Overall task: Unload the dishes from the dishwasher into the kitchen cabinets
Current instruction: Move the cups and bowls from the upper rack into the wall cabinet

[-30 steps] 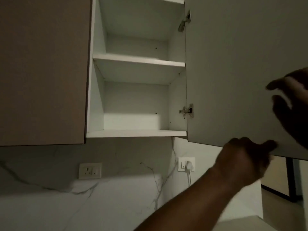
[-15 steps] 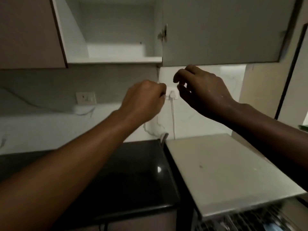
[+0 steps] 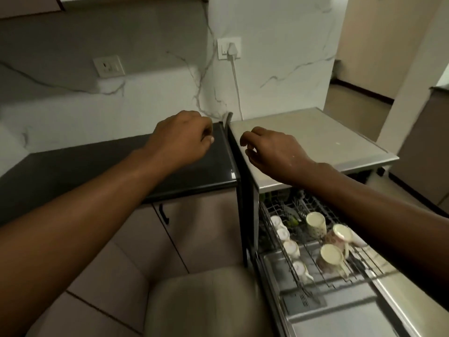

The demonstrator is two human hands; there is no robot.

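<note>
A marble-patterned wall (image 3: 150, 98) is seen across the back, with the underside of a cabinet (image 3: 29, 6) at the top left corner. Below it a black table (image 3: 97, 166) is spread on the left, and just beside it on the right a pale-topped dishwasher (image 3: 315, 137) is placed, its top surface bare where it shows. The dishwasher door (image 3: 340, 319) is lowered at the bottom right, and a wire rack (image 3: 364, 266) is pulled out above it.

Both forearms are stretched forward from the lower corners. The left hand (image 3: 181, 137) is held above the far right end of the black table, its fingers (image 3: 206, 138) curled loosely inward, with nothing seen in them. The right hand (image 3: 272, 149) is held above the near left part of the dishwasher top, its fingers (image 3: 250, 152) hanging loosely bent and slightly spread, and nothing is gripped by them.

The dishes are found in the rack: three cream mugs (image 3: 331, 257) are laid on their sides toward the right, and a row of small white cups (image 3: 290, 248) is set along the rack's left edge. Something green (image 3: 292, 222) is lodged behind the cups, too blurred to be told.

On the wall a white socket with a plug (image 3: 229, 48) is fitted, its cord (image 3: 237, 88) hanging down behind the dishwasher, and a second socket plate (image 3: 108, 66) is fixed to the left. A dark handle (image 3: 164, 214) is seen on the cupboard front under the table.
</note>
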